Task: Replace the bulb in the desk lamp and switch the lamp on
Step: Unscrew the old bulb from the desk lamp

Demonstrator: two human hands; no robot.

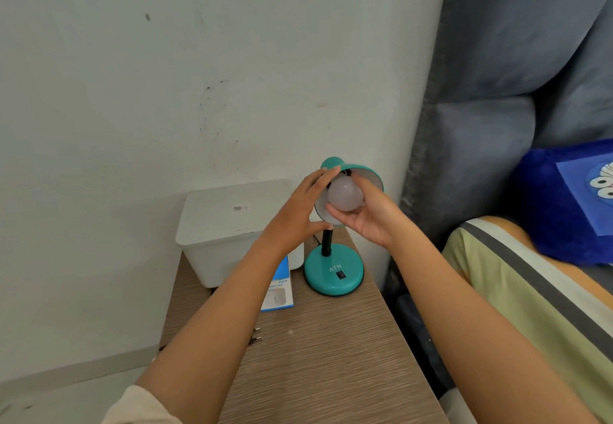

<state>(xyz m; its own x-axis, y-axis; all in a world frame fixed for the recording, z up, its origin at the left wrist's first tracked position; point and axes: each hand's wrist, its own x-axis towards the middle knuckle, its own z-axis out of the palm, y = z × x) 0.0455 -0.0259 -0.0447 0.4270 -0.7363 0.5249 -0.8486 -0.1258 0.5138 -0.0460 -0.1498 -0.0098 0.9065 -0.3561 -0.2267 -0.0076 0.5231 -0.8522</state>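
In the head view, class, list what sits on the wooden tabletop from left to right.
Two-pin plug at the left edge → white plastic storage box → blue-and-white carton → teal desk lamp's round base.

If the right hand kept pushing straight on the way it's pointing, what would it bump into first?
The right hand holds the bulb aimed into the teal lamp shade, so it would probably meet the shade's inside, likely the socket, which is hidden.

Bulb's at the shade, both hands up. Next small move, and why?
Probably twist the bulb with the right hand while the left hand steadies the shade: fingers wrap the bulb at the shade's mouth, and the lamp is unlit. Which way to turn, I can't tell.
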